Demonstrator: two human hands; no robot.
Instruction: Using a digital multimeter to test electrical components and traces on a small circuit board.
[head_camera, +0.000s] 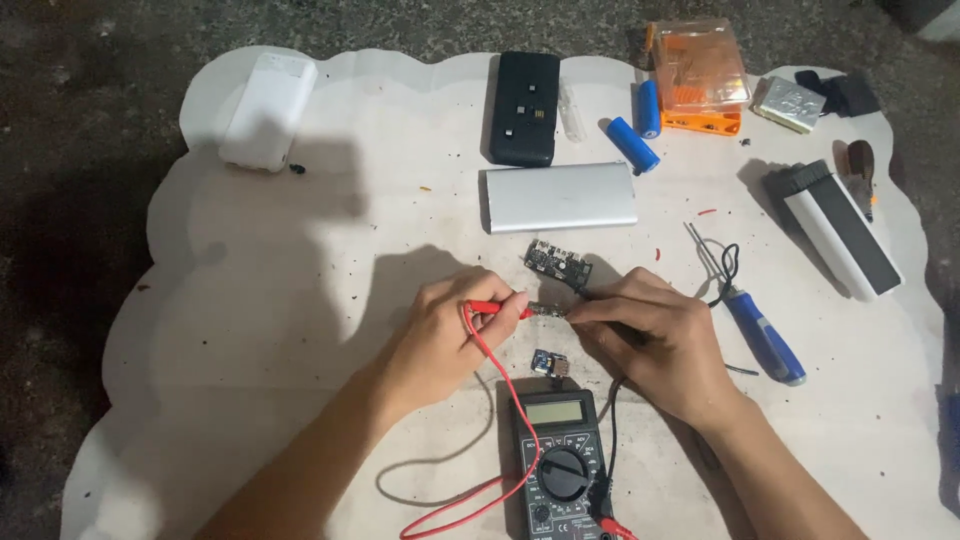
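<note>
Two hands (560, 330) over white scalloped mat (280, 300) on dark floor (80, 120)

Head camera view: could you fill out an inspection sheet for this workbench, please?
Surface: white scallop-edged mat, speckled with debris.
Job's things: left hand holds red probe; right hand holds a black probe, mostly hidden; tips meet at a small part between them. Multimeter below.
Clutter: silver power bank, black one, white case, blue cells, orange box, blue-handled screwdriver, two small circuit boards.
Hands: both closed on probes.
Cables: red lead loops to meter; black lead too.
Surroundings: dark rough floor.
</note>
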